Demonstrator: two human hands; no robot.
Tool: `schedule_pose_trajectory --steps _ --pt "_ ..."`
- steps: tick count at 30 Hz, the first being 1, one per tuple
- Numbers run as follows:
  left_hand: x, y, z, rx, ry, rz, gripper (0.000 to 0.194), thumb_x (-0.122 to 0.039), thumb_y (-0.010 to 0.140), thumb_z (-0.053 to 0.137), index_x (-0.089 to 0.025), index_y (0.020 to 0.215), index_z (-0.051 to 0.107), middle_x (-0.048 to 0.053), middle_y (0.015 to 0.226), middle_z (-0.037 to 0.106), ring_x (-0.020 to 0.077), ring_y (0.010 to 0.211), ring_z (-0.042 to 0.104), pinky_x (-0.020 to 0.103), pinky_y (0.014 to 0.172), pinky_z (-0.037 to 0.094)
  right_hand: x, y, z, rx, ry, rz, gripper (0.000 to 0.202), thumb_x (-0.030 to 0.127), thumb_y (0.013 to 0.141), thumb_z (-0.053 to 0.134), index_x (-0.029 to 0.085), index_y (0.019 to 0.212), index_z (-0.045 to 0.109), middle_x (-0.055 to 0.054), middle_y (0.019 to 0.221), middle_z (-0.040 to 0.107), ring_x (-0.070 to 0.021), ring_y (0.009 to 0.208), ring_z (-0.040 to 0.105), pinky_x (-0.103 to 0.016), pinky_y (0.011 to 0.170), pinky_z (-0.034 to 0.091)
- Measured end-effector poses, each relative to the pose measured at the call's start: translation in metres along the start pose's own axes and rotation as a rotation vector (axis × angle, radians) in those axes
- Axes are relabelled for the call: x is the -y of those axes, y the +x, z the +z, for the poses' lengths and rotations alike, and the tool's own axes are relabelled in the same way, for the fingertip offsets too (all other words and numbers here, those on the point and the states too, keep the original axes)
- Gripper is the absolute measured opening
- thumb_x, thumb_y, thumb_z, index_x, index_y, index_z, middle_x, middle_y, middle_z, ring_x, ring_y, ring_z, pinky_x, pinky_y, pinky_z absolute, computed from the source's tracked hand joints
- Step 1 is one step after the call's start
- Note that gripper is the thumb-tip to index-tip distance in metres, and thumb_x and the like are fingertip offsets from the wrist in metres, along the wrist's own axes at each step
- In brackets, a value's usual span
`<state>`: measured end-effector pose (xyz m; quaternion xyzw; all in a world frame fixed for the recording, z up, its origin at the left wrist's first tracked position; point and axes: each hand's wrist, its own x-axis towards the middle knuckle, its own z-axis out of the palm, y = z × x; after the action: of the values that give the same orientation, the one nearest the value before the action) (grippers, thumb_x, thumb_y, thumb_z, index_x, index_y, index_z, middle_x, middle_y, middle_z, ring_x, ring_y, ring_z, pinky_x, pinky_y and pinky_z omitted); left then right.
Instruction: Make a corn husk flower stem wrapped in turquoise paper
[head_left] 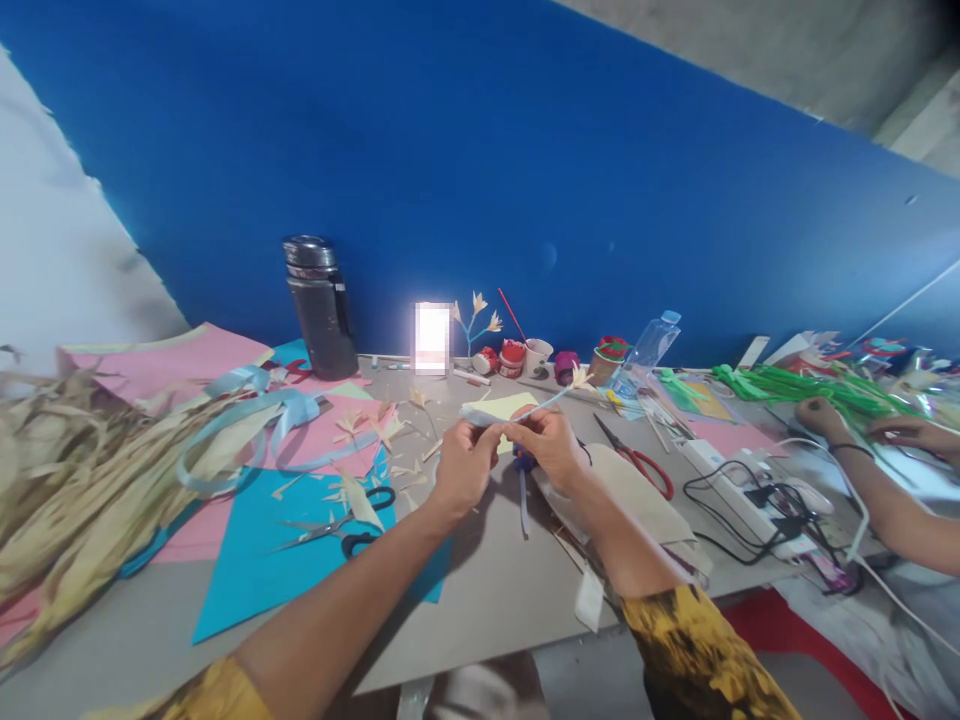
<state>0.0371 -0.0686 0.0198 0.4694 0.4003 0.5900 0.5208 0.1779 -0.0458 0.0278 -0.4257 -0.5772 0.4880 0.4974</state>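
Note:
My left hand [466,465] and my right hand [553,447] meet fingertip to fingertip above the table. Both are closed. Between the right fingers runs a thin light blue flower stem [553,399], slanting up to the right to a pale husk flower [577,381]. The left fingers pinch a pale blue strip [480,413] at the stem's lower end; the exact contact is hidden by the fingers. Yellow paper [506,404] lies just behind. Under my right hand a small dark blue object [525,460] is partly covered, with a whitish strip [524,510] below it.
Black-handled scissors [330,527] lie on blue paper [247,570] at left, near dried husks [75,480] and light blue ribbon [225,440]. Red-handled scissors [637,458] and a power strip [739,495] are at right. A dark flask [322,310] stands behind. Another person's hand [821,420] works far right.

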Motion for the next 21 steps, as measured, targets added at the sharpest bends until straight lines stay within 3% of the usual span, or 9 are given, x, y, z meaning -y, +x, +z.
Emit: schedule_pose_trajectory --steps 3,8,11,15,18,21 --pt "-0.004 -0.002 -0.003 -0.026 0.125 0.102 0.02 -0.035 0.079 0.066 -0.018 0.069 0.061 -0.004 0.055 0.046 0.0105 0.051 0.04 0.023 0.052 0.033 0.0 0.0 -0.004 0.058 0.048 0.02 0.039 0.047 0.061 0.085 0.016 0.07 0.064 0.003 0.057 0.053 -0.0076 0.049 0.038 -0.022 0.045 0.027" --pt "-0.016 -0.007 -0.008 -0.093 0.249 0.356 0.01 -0.03 0.081 0.065 -0.021 0.076 0.067 0.003 0.079 0.06 0.0185 0.078 0.054 0.027 0.078 0.043 0.002 -0.004 -0.002 0.238 0.293 0.135 0.052 0.062 0.059 0.082 0.015 0.078 0.069 -0.002 0.069 0.061 -0.0051 0.047 0.029 -0.021 0.042 0.02" --pt "-0.018 -0.007 -0.011 -0.025 0.309 0.413 0.008 -0.029 0.081 0.066 -0.023 0.075 0.068 0.006 0.08 0.059 0.0215 0.083 0.054 0.031 0.084 0.043 0.003 -0.007 0.008 0.175 0.411 0.169 0.049 0.061 0.062 0.08 0.016 0.071 0.064 -0.001 0.067 0.058 -0.0053 0.047 0.029 -0.019 0.041 0.019" --pt "-0.014 -0.004 -0.013 0.035 0.357 0.452 0.007 -0.024 0.082 0.063 -0.024 0.081 0.07 0.007 0.085 0.059 0.0231 0.087 0.054 0.033 0.086 0.043 0.002 -0.008 0.014 0.094 0.462 0.18 0.038 0.042 0.064 0.085 0.017 0.066 0.057 0.005 0.057 0.048 -0.0051 0.047 0.029 -0.018 0.042 0.018" --pt "-0.011 -0.002 -0.013 0.024 0.361 0.449 0.011 -0.02 0.083 0.06 -0.024 0.083 0.07 0.007 0.087 0.06 0.0221 0.087 0.055 0.032 0.087 0.042 0.002 -0.006 0.011 0.057 0.446 0.169 0.035 0.036 0.06 0.086 0.017 0.065 0.057 0.007 0.053 0.043 -0.0045 0.045 0.026 -0.019 0.042 0.017" --pt "-0.012 -0.001 -0.013 -0.013 0.379 0.423 0.011 -0.017 0.082 0.061 -0.023 0.08 0.07 0.005 0.081 0.06 0.02 0.082 0.054 0.029 0.082 0.041 0.001 -0.005 0.007 0.016 0.368 0.139 0.031 0.036 0.059 0.086 0.017 0.066 0.064 0.004 0.054 0.05 -0.0051 0.045 0.029 -0.022 0.043 0.018"
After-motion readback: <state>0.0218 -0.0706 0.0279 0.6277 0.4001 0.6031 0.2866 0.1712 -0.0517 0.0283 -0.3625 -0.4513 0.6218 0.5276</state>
